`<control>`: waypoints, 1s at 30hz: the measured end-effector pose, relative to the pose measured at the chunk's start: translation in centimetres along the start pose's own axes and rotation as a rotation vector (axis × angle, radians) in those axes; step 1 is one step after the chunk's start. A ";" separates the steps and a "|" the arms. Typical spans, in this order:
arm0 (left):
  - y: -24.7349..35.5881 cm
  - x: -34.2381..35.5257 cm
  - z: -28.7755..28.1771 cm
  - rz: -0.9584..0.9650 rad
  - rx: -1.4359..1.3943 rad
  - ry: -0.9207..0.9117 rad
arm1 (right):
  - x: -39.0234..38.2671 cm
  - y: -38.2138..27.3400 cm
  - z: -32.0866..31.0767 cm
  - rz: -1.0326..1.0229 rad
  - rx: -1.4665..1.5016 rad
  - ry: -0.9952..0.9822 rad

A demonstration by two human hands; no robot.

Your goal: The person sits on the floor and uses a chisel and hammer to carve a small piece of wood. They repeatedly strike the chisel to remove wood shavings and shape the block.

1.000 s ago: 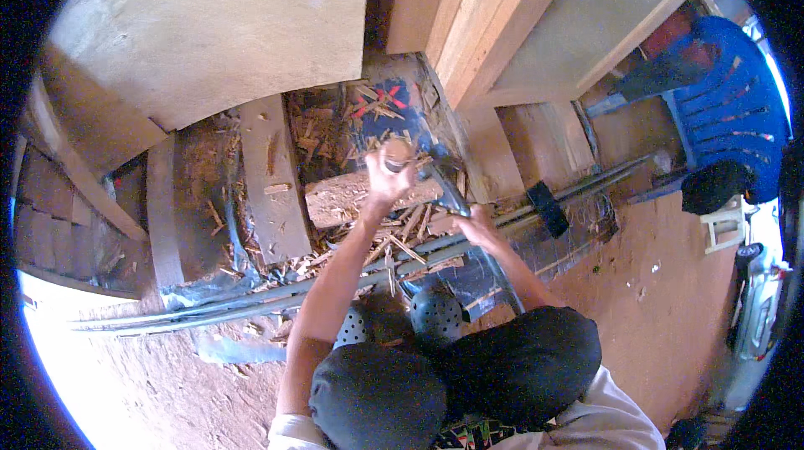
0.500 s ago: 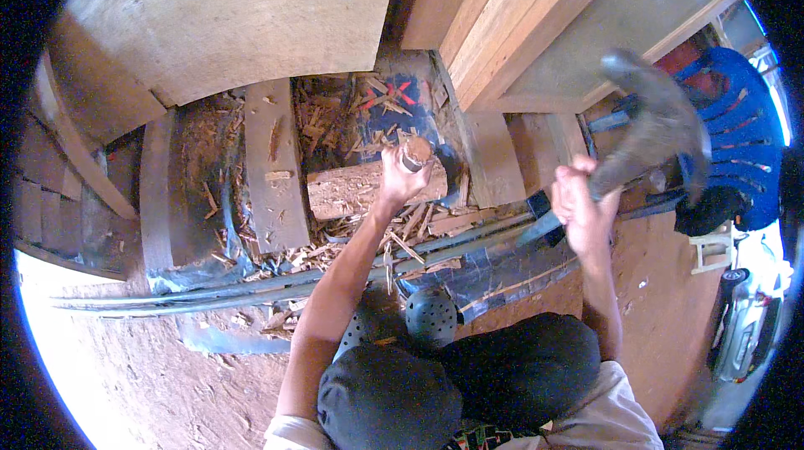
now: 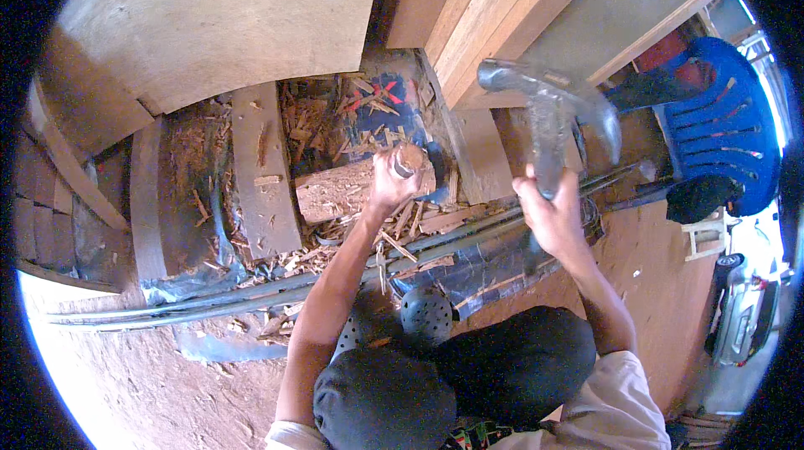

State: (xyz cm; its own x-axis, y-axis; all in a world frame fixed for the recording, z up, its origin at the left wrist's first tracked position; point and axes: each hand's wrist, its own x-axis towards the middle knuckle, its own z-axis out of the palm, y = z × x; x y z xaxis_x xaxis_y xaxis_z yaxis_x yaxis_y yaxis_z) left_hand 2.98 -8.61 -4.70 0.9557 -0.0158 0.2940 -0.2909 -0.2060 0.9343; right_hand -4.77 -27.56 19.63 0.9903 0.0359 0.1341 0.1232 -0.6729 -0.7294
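Observation:
My left hand (image 3: 394, 178) is closed around an upright chisel with a round, battered wooden top (image 3: 409, 158), held over a splintered plank (image 3: 331, 192). Wood chips (image 3: 385, 115) lie around and beyond it on a dark blue surface with red marks. My right hand (image 3: 548, 207) grips the handle of a metal claw hammer (image 3: 544, 98), its head raised to the upper right of the chisel top and blurred by motion. The chisel's blade is hidden by my hand.
Plywood sheets (image 3: 218, 14) and timber posts (image 3: 486, 14) stand ahead. Long pipes (image 3: 167, 314) cross before my feet (image 3: 423, 312). A blue plastic chair (image 3: 720, 123), white stool (image 3: 703, 232) and parked car (image 3: 745, 316) are at the right, boards (image 3: 84, 157) at the left.
My right hand and hammer rose from low beside the chisel to high at the right, and have since moved left toward the chisel. My left hand has moved only slightly.

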 end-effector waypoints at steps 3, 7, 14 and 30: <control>-0.6 0.8 0.0 -0.247 -0.446 0.005 | 0.8 2.5 2.2 0.092 -0.395 -0.332; 1.0 1.9 -1.0 0.026 -0.053 -0.030 | 1.4 6.1 3.3 0.507 0.189 -0.525; 4.4 3.2 -2.0 -0.145 -0.480 0.083 | -0.4 13.4 9.8 0.538 0.052 -0.363; -0.5 4.8 -2.7 -0.153 -0.330 0.042 | -1.0 17.4 13.7 0.317 -0.348 -0.370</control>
State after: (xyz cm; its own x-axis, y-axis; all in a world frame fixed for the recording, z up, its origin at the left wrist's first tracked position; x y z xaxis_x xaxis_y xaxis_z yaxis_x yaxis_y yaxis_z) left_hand 7.56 -5.90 -3.20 0.9885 0.0327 0.1476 -0.1506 0.1237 0.9808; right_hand -2.73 -29.19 -2.43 0.9398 0.0069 -0.3418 -0.1479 -0.8932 -0.4247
